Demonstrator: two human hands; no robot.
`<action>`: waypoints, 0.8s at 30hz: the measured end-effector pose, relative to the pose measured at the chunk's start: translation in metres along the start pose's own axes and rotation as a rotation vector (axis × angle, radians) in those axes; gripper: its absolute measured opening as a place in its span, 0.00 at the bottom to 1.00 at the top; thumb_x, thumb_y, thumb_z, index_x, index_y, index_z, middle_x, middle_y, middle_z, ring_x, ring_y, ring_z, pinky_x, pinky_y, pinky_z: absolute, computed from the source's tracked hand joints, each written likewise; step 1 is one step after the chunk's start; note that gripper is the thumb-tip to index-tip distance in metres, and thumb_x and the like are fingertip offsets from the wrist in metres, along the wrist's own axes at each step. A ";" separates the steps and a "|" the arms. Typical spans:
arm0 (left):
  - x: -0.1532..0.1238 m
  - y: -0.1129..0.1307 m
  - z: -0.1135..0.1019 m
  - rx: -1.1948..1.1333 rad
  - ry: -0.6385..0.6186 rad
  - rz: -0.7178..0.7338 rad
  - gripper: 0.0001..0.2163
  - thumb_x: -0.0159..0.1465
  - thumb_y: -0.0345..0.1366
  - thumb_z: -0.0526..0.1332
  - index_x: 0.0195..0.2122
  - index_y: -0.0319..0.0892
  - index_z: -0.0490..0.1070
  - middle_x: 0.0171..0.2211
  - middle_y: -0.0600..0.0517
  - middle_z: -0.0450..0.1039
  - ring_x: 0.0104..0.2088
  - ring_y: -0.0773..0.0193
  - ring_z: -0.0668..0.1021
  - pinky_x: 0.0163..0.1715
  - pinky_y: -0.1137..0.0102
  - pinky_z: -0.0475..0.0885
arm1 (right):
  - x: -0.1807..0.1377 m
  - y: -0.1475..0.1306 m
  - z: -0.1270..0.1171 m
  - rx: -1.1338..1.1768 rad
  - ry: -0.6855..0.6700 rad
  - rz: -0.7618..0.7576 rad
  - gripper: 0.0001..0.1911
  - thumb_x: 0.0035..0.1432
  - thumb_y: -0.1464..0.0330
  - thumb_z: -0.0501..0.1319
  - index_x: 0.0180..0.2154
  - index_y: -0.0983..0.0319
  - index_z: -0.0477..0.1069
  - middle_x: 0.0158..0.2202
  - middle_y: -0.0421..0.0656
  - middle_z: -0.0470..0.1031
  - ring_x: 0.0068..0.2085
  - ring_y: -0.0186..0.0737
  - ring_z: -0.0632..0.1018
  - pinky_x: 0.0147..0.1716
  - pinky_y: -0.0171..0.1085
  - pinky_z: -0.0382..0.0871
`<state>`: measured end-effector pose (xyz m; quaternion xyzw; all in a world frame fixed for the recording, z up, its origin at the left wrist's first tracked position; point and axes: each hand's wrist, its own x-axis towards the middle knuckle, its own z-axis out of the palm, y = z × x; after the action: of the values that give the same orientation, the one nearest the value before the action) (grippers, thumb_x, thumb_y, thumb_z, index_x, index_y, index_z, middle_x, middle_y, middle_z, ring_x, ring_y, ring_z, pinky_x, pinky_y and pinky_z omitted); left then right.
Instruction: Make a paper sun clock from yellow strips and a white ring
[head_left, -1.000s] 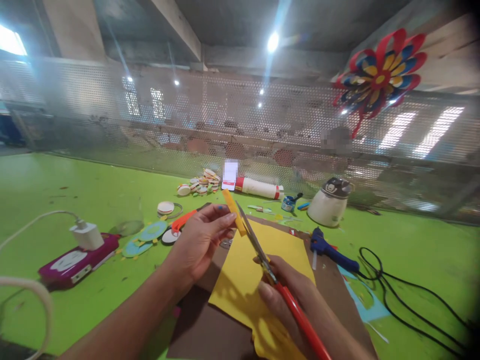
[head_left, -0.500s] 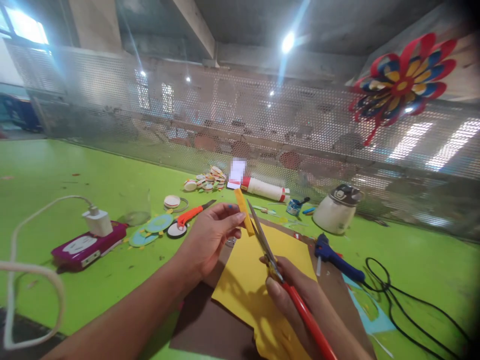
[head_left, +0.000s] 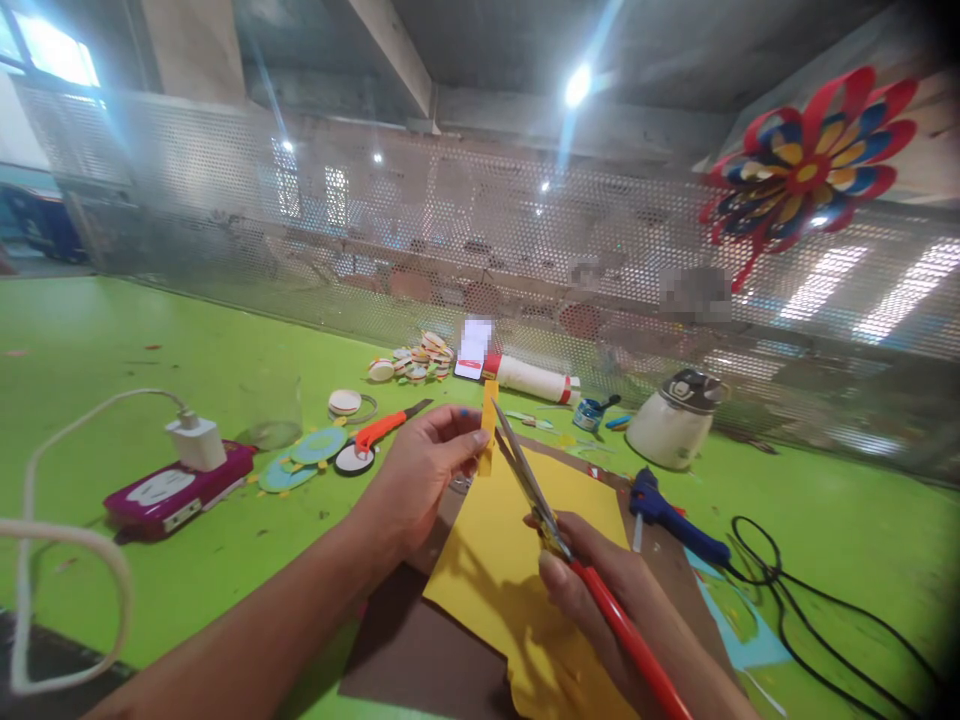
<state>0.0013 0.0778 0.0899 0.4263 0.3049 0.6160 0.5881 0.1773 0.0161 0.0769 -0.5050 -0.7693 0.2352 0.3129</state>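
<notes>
Pinched between the thumb and fingers of my left hand (head_left: 431, 465) is a narrow yellow paper strip (head_left: 488, 430), held upright. My right hand (head_left: 592, 565) grips red-handled scissors (head_left: 536, 490), their blades slightly parted and pointing up and left. The blade tips are close beside the strip's right edge; whether they touch it I cannot tell. Below both hands a yellow sheet (head_left: 465, 570) lies on brown board (head_left: 405, 650), with the shadow of my right hand and the scissors across it.
Left stand a purple power strip (head_left: 180, 495), a clear cup (head_left: 270, 415), blue paper discs (head_left: 289, 472) and an orange utility knife (head_left: 382, 428). Behind are a phone (head_left: 472, 350) and a white roll (head_left: 532, 378). A jug (head_left: 675, 420) and a corded blue glue gun (head_left: 679, 520) occupy the right.
My left hand has turned the yellow strip from a slant to nearly vertical. The scissors have shifted slightly right and their blades sit a little apart from where they were.
</notes>
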 end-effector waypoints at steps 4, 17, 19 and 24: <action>0.002 -0.002 -0.003 0.012 0.017 0.034 0.10 0.50 0.31 0.67 0.34 0.38 0.71 0.27 0.53 0.72 0.25 0.71 0.71 0.25 0.75 0.61 | 0.001 0.003 -0.006 -0.055 -0.030 0.013 0.19 0.59 0.52 0.49 0.32 0.61 0.65 0.21 0.36 0.59 0.23 0.33 0.61 0.21 0.32 0.54; 0.003 0.003 -0.006 0.064 -0.071 0.000 0.22 0.50 0.27 0.66 0.46 0.40 0.64 0.23 0.57 0.71 0.27 0.69 0.73 0.32 0.73 0.65 | 0.002 0.006 -0.026 -0.126 -0.130 -0.034 0.20 0.59 0.52 0.51 0.32 0.62 0.69 0.21 0.38 0.64 0.23 0.33 0.64 0.20 0.32 0.54; 0.003 0.005 -0.008 0.102 -0.113 -0.032 0.23 0.50 0.27 0.67 0.47 0.40 0.64 0.23 0.57 0.71 0.27 0.68 0.75 0.32 0.72 0.66 | 0.002 0.008 -0.032 -0.162 -0.168 -0.047 0.19 0.60 0.53 0.52 0.34 0.61 0.71 0.23 0.40 0.68 0.24 0.34 0.67 0.21 0.32 0.57; 0.001 0.008 -0.009 0.149 -0.223 -0.135 0.25 0.49 0.29 0.68 0.48 0.42 0.62 0.24 0.55 0.71 0.28 0.58 0.79 0.29 0.66 0.71 | -0.002 0.012 -0.044 -0.137 -0.124 -0.055 0.15 0.55 0.55 0.59 0.32 0.60 0.74 0.24 0.40 0.73 0.24 0.36 0.72 0.22 0.32 0.64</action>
<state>-0.0109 0.0788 0.0932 0.5130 0.3108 0.4995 0.6251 0.2170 0.0205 0.0981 -0.4881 -0.8152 0.2041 0.2355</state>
